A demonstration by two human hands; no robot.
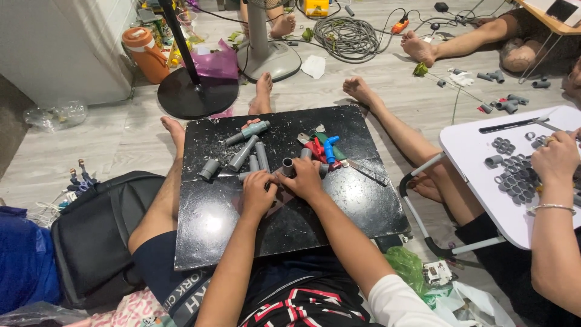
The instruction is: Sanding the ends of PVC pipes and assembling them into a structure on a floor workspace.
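Observation:
A black board [230, 224] lies across my lap with several grey pipe pieces [245, 152] scattered on its far half. My left hand [257, 192] and my right hand [304, 177] meet at the board's middle. Both are closed on a short grey pipe fitting [288, 166] whose open end faces up; the left hand's part of it is hidden under the fingers. Red, blue and green plastic parts [324, 148] lie just beyond my right hand, beside a flat metal blade [366, 171].
Another person's hand [555, 158] rests on a white folding table [478, 148] at the right, among several grey rings. A black backpack [97, 236] lies at my left. A fan base [269, 57], a black stand base [196, 94] and coiled cable [346, 36] stand beyond.

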